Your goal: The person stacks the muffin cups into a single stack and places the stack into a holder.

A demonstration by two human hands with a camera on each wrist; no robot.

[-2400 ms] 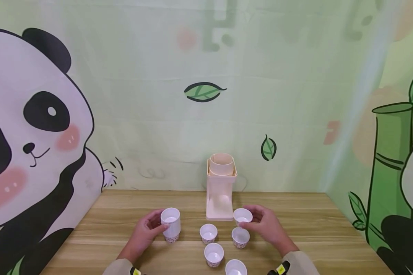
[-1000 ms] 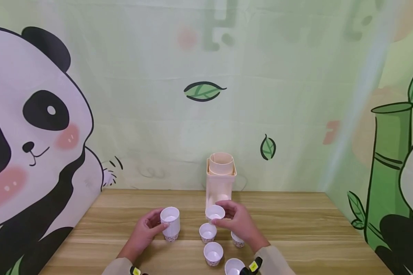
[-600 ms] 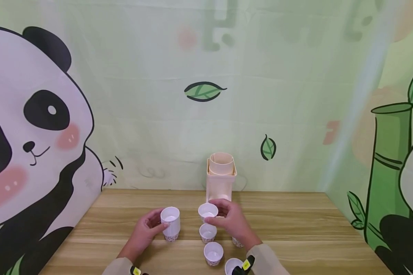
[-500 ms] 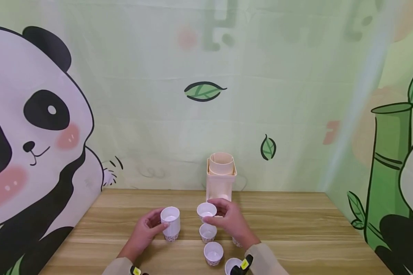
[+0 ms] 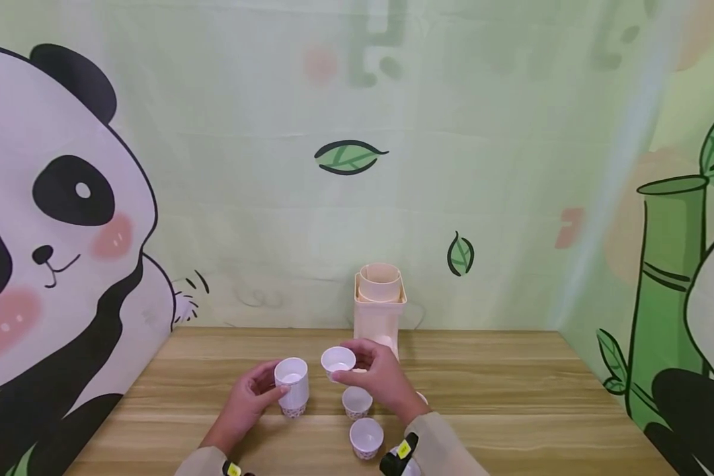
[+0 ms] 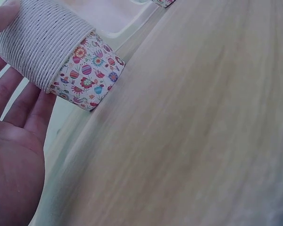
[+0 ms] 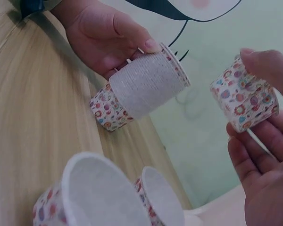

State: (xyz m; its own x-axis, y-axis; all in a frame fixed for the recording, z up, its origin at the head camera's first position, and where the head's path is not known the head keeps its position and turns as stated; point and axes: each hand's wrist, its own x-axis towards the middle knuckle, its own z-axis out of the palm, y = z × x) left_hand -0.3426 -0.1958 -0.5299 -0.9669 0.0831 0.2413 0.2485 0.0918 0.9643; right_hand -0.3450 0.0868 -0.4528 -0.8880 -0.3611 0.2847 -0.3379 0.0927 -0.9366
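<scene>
Paper cup (image 5: 338, 361), mouth upward, pinched between thumb and fingers of the right hand (image 5: 381, 378) above the desk (image 5: 494, 396), near but apart from the cup stack (image 5: 292, 385). The right hand slants inward from the desk's right side, fingers curved behind the cup, thumb along its near side. The left hand (image 5: 246, 401) curls round the stack from the left-edge side, thumb in front; whether the stack's base touches the desk cannot be told. Two loose cups (image 5: 357, 400) stand farther from the back edge.
</scene>
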